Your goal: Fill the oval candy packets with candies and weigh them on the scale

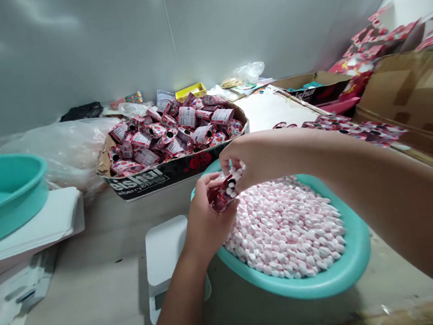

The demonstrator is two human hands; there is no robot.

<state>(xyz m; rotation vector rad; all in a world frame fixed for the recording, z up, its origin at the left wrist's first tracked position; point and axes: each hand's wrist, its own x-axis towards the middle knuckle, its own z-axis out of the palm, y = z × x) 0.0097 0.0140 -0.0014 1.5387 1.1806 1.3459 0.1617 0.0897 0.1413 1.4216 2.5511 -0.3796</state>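
My left hand [210, 222] is wrapped around a small red printed packet [220, 199] and tilts its open mouth toward the right. White pieces show at that mouth. My right hand [243, 159] is bent down over the opening, fingers curled around some pale candies; the hand itself hides part of them. Both hands are above the far left edge of a turquoise basin [358, 264], which is heaped with pale pink wrapped-looking candies [284, 227].
A white scale [166, 251] stands left of the basin. Behind is a carton [142, 185] piled with red packets [173, 131]. Another turquoise basin [9, 203] sits at far left on white sheets. More red packets [354, 128] and a brown box [412, 92] lie right.
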